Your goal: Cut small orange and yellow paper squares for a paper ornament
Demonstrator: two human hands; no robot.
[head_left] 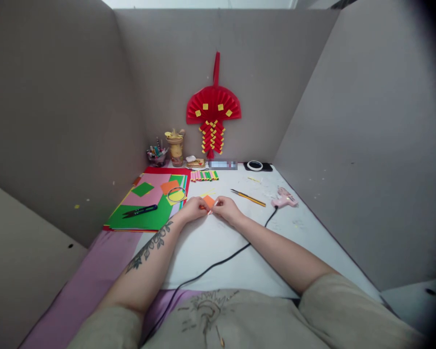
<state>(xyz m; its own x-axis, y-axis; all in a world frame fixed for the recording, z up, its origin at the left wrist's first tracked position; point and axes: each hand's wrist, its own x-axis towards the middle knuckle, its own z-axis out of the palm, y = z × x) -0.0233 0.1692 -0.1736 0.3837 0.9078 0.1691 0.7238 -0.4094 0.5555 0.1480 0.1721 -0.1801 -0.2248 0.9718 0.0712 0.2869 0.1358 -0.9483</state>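
Note:
An orange piece of paper (208, 200) lies between my two hands over the white tabletop, one corner toward the back. My left hand (194, 209) is closed on its left side, thumb and fingertips pinched together. From the right, my right hand (227, 210) pinches at the paper's near right edge, where a small pale pink-and-white bit shows at the fingertips; I cannot make out what it is. Just behind the orange paper lies a thin yellow strip (208, 194). A row of small pink, green and yellow paper rolls (204, 176) lies farther back.
Coloured paper sheets (150, 186) are stacked at left, with dark thread snips (140, 211) and a clear ring (176, 195) on top. At right lie tweezers (240, 194), a yellow pencil-like tool (256, 200) and a pink glue gun (285, 198); its black cord (218, 263) crosses under my right forearm.

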